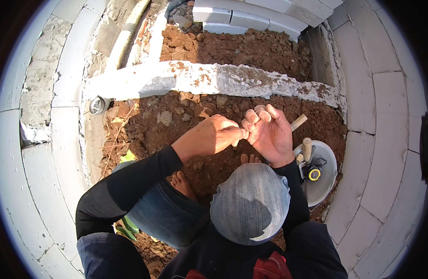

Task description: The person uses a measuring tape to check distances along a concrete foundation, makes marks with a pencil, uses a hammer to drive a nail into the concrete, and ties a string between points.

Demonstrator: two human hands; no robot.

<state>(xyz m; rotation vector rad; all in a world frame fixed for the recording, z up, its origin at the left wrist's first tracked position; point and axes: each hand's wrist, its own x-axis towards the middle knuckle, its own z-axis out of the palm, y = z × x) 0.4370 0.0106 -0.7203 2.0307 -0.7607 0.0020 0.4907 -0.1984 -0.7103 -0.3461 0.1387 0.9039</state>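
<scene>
Wooden piece [299, 122] lies just beyond the bucket [329, 160], partly hidden behind the right hand [275, 139]. Right hand, palm up with fingers curled, meets the left hand [208, 137] left of the bucket; left thumb and fingers bunch at the right fingertips, a posture suited to fine, two-handed work. Cannot tell whether anything small is grasped between them. Bucket, on reddish soil [149, 125], holds a tape measure [314, 175] and a wooden handle [307, 148], presumably kept there within right-hand reach, off the dirt.
</scene>
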